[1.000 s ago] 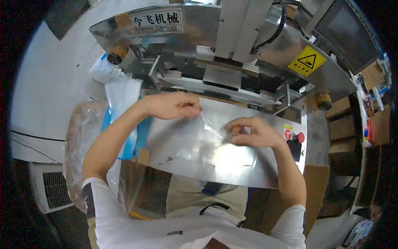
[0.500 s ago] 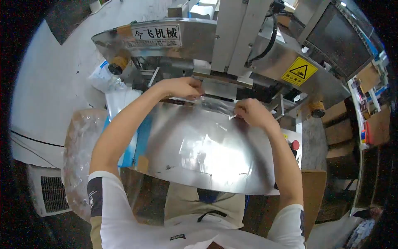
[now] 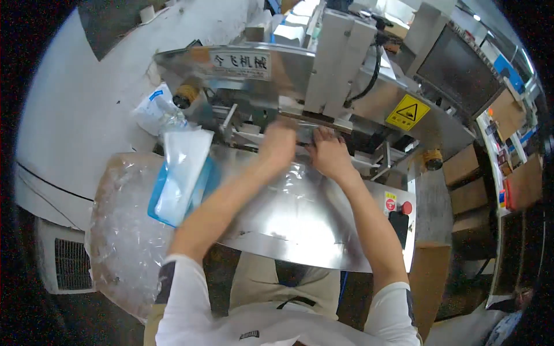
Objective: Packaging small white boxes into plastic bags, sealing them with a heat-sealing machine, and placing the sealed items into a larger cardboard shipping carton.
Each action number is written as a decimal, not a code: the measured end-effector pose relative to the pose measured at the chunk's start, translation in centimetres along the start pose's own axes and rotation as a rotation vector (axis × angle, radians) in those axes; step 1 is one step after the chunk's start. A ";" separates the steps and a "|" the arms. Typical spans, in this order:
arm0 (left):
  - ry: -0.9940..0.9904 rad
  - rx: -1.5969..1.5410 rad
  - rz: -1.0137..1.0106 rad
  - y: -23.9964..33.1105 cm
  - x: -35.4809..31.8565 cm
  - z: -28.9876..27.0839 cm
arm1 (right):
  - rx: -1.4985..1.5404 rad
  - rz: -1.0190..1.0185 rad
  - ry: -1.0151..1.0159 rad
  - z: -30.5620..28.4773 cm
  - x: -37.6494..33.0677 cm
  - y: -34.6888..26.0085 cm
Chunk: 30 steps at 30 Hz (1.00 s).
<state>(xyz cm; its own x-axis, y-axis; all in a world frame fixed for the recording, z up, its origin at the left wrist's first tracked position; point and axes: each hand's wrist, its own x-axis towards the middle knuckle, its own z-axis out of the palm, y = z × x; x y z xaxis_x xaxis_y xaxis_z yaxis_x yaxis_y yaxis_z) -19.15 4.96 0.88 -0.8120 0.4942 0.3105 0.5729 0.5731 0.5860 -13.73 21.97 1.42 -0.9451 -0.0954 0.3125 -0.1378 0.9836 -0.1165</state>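
At the slot of a steel bench machine (image 3: 291, 75), both my hands work close together. My left hand (image 3: 280, 141) is smeared by motion, so its fingers cannot be made out. My right hand (image 3: 330, 154) reaches forward just below the pressing bar (image 3: 314, 120). Its fingers stretch toward the slot and the thumb lies out to the left; the fingertips are partly hidden. A clear plastic film or bag (image 3: 294, 176) lies on the shiny metal worktop (image 3: 288, 228), between and below my hands. Its far edge is hidden at the slot.
Left of the worktop, white plastic bags (image 3: 183, 167) lie in a blue tray (image 3: 157, 199). A large box lined with clear plastic (image 3: 124, 230) stands beyond. At right are a red button (image 3: 406, 207), a dark flat object (image 3: 398, 226), a screen (image 3: 459, 66) and cardboard boxes (image 3: 470, 193).
My hands have come closer together and nearer the slot, my left hand moving right and down. The clear film no longer stretches visibly between them. My view has shifted, showing more of the tray.
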 end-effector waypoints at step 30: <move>0.399 0.069 -0.002 5.3 -19.7 1.0 | -0.130 0.038 -0.255 -3.9 2.6 -1.7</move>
<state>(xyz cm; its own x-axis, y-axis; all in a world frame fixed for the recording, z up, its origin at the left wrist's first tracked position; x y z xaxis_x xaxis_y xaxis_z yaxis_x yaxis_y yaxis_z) -0.01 -1.04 -2.84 -0.7849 0.2079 0.5837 0.5663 0.6229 0.5397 -14.82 20.61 6.13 -0.9951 -0.0776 0.0611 -0.0776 0.9970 0.0031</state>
